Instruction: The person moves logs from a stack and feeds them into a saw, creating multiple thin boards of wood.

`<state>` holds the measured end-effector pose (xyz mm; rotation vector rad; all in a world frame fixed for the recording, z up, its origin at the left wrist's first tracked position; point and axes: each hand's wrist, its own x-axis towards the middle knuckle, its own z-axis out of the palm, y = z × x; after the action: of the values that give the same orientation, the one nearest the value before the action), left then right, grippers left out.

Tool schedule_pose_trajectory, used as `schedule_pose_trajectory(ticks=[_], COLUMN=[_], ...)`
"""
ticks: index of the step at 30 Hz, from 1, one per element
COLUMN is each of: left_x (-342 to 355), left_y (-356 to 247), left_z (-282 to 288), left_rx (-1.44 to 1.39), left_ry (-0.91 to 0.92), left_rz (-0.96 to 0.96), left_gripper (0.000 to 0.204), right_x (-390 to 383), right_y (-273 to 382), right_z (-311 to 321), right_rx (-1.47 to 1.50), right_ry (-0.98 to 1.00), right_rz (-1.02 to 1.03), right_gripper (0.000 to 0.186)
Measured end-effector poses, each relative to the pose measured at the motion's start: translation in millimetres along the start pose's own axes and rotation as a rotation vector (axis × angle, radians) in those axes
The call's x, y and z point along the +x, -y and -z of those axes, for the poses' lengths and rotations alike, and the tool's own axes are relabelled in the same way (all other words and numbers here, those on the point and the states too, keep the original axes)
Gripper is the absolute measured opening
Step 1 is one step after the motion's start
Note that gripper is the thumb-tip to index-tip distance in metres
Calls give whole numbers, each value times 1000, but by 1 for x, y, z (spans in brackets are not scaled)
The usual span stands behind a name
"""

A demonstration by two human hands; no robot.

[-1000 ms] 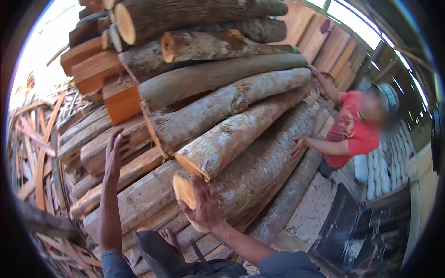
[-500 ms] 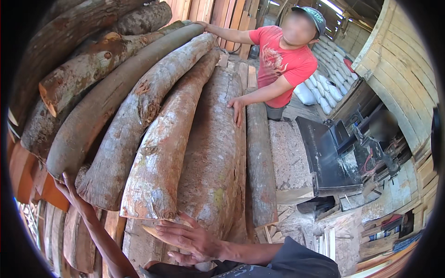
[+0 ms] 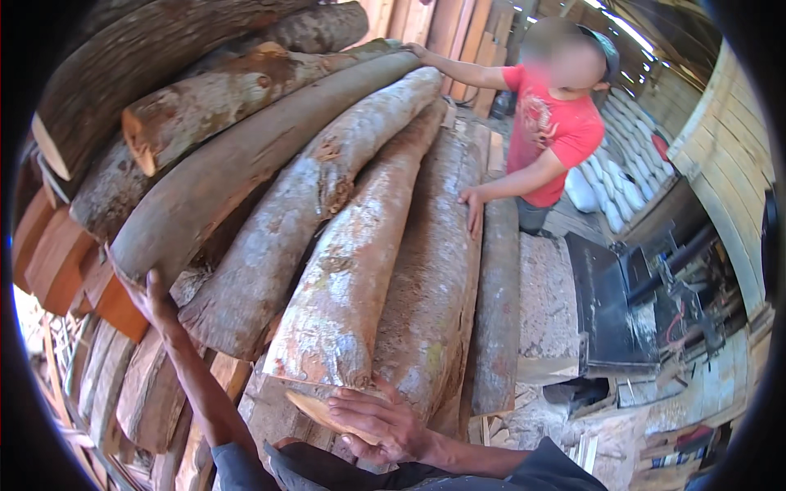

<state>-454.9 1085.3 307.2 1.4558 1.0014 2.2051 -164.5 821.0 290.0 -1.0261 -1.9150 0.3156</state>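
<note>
My left hand [image 3: 149, 299] cups the near end of a long, smooth grey-brown log [image 3: 229, 164], fingers around its edge. My right hand [image 3: 381, 425] grips the pale cut end of the thick bottom log [image 3: 426, 295], fingers bent over it, just below a mottled log [image 3: 336, 295]. A crooked bark-covered log [image 3: 254, 270] lies between them. Across the pile a person in a red T-shirt [image 3: 557, 127] rests one hand on the far log ends and the other on the thick log.
More logs [image 3: 123, 57] and squared orange beams [image 3: 61, 266] are stacked at left, above wood offcuts [image 3: 53, 368]. A narrower log [image 3: 495, 344] lies along the right side. Beyond are a black machine [image 3: 622, 319], white sacks [image 3: 622, 172] and plank walls [image 3: 729, 164].
My left hand went from raised in the air to the grey log's end. The view swung right; over the last half second the pile and person appear slightly lower and further right.
</note>
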Motion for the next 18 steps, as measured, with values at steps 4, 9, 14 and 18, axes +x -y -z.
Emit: schedule_pose_trajectory(ticks=[4, 9, 14, 18], left_x=[5, 15, 13, 7], left_y=[-18, -22, -65, -95], left_z=[-7, -5, -34, -52], left_rx=[-37, 37, 128, 18], left_ry=[-11, 2, -72, -97], left_rz=[31, -57, 36, 146], left_gripper=[98, 87, 88, 88], right_x=[1, 5, 22, 28], right_y=[2, 4, 6, 14], right_z=[-2, -8, -1, 11], right_rx=[17, 49, 126, 80], right_ry=[-23, -32, -160, -150], right_rz=[-4, -24, 107, 91], right_gripper=[34, 34, 27, 25])
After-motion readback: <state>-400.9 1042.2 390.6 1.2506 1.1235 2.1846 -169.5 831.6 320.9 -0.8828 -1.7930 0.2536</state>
